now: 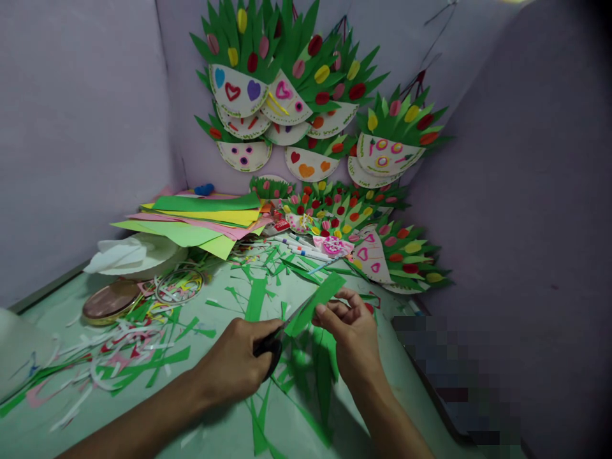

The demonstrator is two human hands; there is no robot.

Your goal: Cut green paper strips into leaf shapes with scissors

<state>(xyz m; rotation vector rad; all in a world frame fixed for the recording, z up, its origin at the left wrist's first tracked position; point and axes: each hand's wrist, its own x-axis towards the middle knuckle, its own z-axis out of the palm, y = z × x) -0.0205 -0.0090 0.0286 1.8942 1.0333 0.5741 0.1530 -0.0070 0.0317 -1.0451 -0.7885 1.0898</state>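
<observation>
My left hand [236, 363] is closed round the black handles of a pair of scissors [271, 347], whose blades reach up into a strip of green paper [315, 302]. My right hand [351, 331] pinches that green strip by its lower right edge, holding it tilted above the table. Below both hands lie long green paper cuttings [306, 376] on the pale table top [224, 421].
A stack of coloured paper sheets [201, 220] lies at the back left beside white paper plates [143, 255] and a round tin lid [111, 301]. Finished paper-plate flower crafts [287, 95] cover the back wall and lie at back right [382, 255]. Markers [306, 248] lie mid-table. Scraps [124, 350] litter the left.
</observation>
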